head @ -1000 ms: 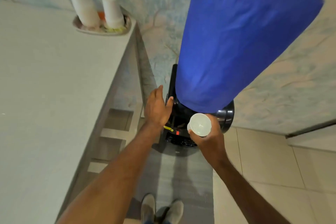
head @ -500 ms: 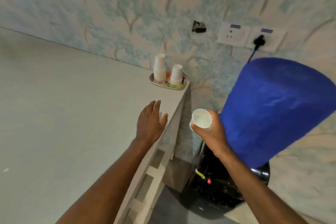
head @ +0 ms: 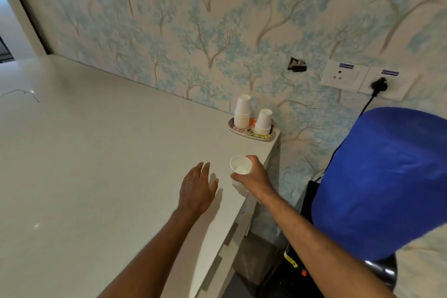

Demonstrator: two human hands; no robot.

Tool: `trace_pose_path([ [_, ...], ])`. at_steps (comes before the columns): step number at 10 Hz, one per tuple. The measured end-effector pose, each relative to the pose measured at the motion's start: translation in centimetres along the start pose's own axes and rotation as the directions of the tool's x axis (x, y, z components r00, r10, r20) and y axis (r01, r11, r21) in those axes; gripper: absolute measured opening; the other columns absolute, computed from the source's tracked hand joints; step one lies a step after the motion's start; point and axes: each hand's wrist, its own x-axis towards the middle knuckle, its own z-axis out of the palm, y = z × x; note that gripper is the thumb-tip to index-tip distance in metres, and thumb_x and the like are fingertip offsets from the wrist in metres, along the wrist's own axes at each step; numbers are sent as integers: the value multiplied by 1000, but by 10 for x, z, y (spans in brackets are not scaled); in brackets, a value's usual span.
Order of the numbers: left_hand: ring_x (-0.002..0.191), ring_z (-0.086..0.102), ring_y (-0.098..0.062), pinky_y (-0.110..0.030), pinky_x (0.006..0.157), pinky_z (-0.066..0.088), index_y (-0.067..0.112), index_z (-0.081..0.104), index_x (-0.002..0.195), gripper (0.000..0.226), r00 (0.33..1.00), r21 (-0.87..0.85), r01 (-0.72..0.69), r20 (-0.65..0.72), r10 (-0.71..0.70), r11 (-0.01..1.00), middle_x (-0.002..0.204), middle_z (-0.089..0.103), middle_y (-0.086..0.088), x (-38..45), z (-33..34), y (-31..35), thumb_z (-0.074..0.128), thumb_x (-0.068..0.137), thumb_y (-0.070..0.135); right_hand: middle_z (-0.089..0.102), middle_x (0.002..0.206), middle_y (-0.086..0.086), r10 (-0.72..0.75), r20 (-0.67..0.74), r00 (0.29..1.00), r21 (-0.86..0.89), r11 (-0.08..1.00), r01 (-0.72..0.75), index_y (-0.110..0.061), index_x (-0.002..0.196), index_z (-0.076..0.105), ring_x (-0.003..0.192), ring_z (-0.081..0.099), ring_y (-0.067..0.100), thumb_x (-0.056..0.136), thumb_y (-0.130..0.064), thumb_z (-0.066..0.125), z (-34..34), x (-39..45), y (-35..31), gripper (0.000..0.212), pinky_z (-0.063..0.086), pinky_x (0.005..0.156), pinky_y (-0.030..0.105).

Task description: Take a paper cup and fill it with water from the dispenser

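My right hand (head: 254, 176) grips a white paper cup (head: 240, 166) over the right edge of the white counter (head: 96, 152); the cup stands upright with something pale in its bottom. My left hand (head: 197, 189) hovers flat just left of it, fingers apart and holding nothing. The water dispenser (head: 321, 264) is black and stands low at the right, topped by a bottle under a blue cover (head: 382, 181). Two stacks of paper cups (head: 242, 111) stand on a small tray (head: 252, 133) at the counter's far right corner.
A wall with tree-patterned paper runs behind the counter. Wall sockets (head: 362, 80) sit above the dispenser, with a black plug (head: 378, 83) and cable running down behind the blue cover. The counter's right edge drops to the floor beside the dispenser.
Both hands rose from the dispenser's taps to the counter. The right hand carried the cup left over the counter edge, and the view tilted up from the floor.
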Motion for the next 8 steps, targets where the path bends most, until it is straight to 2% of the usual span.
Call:
trace_pose_path([
  [3, 165, 14, -30, -46, 133, 14, 15, 16, 167, 68, 986, 97, -13, 164, -3, 995, 178, 14, -10, -11, 22, -15, 33, 112, 51, 53, 136, 3, 61, 51, 997, -53, 997, -59, -22, 143, 42, 116, 51, 17, 77, -29, 86, 21, -1, 13, 80, 45, 83, 23],
  [6, 166, 10, -32, -49, 133, 10, 14, 18, 166, 66, 986, 145, -37, 164, 13, 989, 178, 12, -12, -13, 30, -19, 27, 112, 51, 49, 145, 5, 48, 56, 997, -65, 997, -44, -24, 149, 38, 117, 46, 13, 78, -32, 85, 21, 0, 14, 85, 43, 87, 24],
  [7, 166, 9, -32, -49, 133, 10, 14, 18, 166, 65, 986, 148, -24, 167, -1, 989, 178, 11, -12, -12, 26, -16, 28, 112, 50, 37, 158, 8, 38, 104, 994, -66, 997, -31, -26, 157, 26, 134, 44, 22, 77, -40, 87, 17, -5, 7, 101, 47, 95, 31],
  [8, 166, 8, -32, -50, 134, 10, 13, 16, 166, 66, 984, 121, -14, 177, -7, 992, 178, 10, -12, -11, 24, -16, 22, 112, 50, 24, 166, 5, 15, 115, 993, -62, 998, -8, -30, 161, 14, 148, 32, 29, 75, -57, 83, 13, -8, 6, 114, 45, 107, 44],
])
